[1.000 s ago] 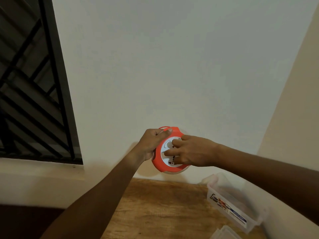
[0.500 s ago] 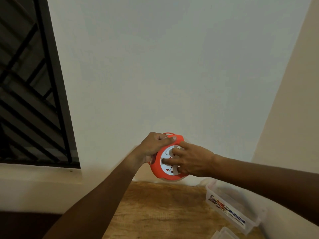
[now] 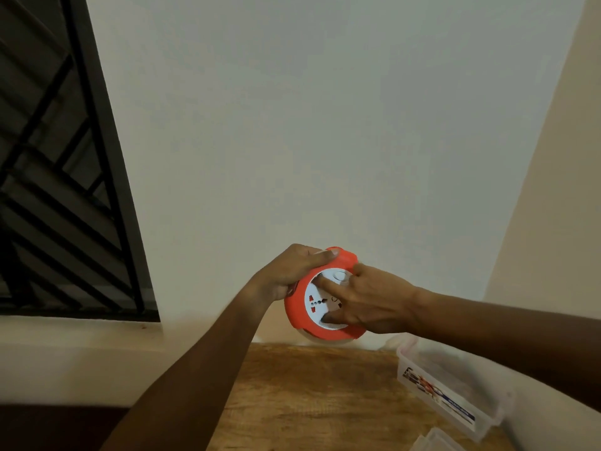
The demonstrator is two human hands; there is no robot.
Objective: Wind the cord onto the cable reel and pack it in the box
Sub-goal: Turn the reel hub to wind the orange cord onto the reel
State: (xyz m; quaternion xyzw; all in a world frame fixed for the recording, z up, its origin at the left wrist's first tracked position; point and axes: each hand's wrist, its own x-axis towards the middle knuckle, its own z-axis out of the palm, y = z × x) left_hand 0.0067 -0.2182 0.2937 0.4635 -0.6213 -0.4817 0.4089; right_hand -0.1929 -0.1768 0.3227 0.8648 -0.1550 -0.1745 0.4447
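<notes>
Both hands are up on the orange cable reel, held in the air above the wooden bench. The left hand clamps the reel's upper left rim; the right hand presses fingers on its white socket face. A clear plastic box sits on the bench, lower right of the reel.

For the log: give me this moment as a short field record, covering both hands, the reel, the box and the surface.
left hand: grips the reel's orange rim, thumb on top
right hand: fingers on the reel's white face
reel: orange with white socket face, held in the air above the table
cord: none visible
box: clear plastic, open, on the table at right, apart from the reel
table: wooden, against the wall
</notes>
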